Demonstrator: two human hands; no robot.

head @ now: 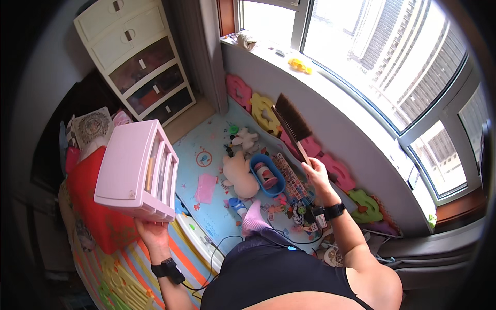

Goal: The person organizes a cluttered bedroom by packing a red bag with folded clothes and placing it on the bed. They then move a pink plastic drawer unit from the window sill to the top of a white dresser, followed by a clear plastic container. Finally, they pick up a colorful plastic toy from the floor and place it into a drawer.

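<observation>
My left hand [155,235] supports a small pink plastic drawer unit [122,162] from below, with most of its fingers hidden under the base. The unit is tilted, and its clear drawer fronts face right. In my right hand [319,179] is the wooden handle of a long dark-bristled brush [293,118]. The brush is raised near the wall under the window, bristles towards the wall. Below and between my hands lie a peach plush toy [241,176], a blue plastic tub [254,162] with a pink-lidded jar [266,175] in it, and a pink sheet [206,188].
A tall drawer cabinet [133,54] stands at the back left. To the left, a red bag or cloth [116,228] lies on a striped cover [186,252]. Small toys litter the blue play mat [190,155]. Coloured plastic panels [265,112] line the wall below the windowsill [348,112].
</observation>
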